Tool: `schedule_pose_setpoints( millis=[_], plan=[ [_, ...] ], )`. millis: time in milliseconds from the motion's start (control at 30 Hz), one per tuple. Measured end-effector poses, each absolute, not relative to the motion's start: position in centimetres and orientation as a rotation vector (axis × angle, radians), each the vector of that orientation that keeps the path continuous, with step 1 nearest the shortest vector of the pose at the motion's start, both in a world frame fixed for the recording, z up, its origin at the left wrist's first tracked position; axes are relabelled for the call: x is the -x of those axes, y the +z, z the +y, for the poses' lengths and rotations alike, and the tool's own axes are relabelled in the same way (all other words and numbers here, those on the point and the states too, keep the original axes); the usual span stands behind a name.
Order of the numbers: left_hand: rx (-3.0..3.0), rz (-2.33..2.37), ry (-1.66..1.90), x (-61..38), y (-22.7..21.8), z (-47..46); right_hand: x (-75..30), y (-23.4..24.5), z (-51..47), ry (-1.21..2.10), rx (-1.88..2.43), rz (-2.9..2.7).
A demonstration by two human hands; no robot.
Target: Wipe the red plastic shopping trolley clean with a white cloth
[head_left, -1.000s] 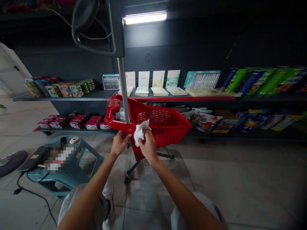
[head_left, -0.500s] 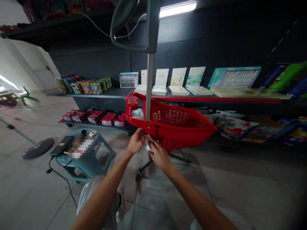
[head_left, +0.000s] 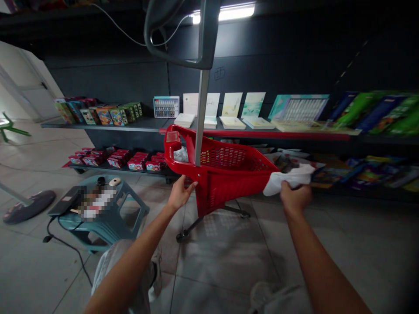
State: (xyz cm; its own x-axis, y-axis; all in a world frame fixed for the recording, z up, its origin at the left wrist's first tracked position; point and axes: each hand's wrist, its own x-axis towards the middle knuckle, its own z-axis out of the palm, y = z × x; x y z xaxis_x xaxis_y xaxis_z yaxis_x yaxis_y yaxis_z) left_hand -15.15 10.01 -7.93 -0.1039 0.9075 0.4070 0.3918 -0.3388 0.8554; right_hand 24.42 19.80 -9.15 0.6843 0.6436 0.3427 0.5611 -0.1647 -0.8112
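1. The white cloth [head_left: 290, 181] is at the far tip of the red plastic shopping trolley [head_left: 235, 187], bunched over the basket's outer rim. The right hand [head_left: 295, 197] is closed around the cloth, which trails out on both sides of the fist.
2. The left hand [head_left: 179, 194] is open with its fingers spread, and their tips touch the near corner of the basket, just beside the metal pole [head_left: 201, 117].
3. The red surfaces show no visible mark of which parts the cloth has covered, so what is done and what is left cannot be told. The cloth is on the outer rim, not inside the basket, where a crumpled pale item [head_left: 181, 154] lies near the front grip.
4. In the earlier frame, both hands are close together at the near corner, with the cloth mostly hidden between them. Now the right hand and cloth are at the far tip, well apart from the left hand, which remains at the near corner.
5. A low shelf of boxed goods [head_left: 116, 162] stands behind the trolley, and a teal plastic stool [head_left: 109, 231] stands to its left.
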Motion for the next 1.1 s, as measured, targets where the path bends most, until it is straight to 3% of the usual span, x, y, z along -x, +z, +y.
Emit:
schedule_pose_setpoints(
  millis=[100, 233, 633, 867, 1100],
  plan=[
    [-1.723, 1.418, 1.458, 14.4, -7.7, 9.7, -23.1, -10.9, 19.4, 0.404, 1.902, -1.039],
    [-1.722, 1.351, 1.393, 13.4, -7.9, 9.7, -15.2, -13.0, 16.9, 0.743, 1.609, -1.462],
    [-1.724, 1.536, 1.454, 13.0, -7.4, 10.1, -3.4, -11.6, 10.6, 0.604, 0.949, -1.923],
    [-1.703, 1.863, 1.402, 13.0, -7.2, 10.1, -5.0, -12.9, 12.1, 0.401, 1.259, -2.209],
    [-1.677, 1.844, 1.379, 14.0, -7.1, 10.9, -16.3, -11.8, 19.4, 0.291, 1.585, -1.488]
  ],
)
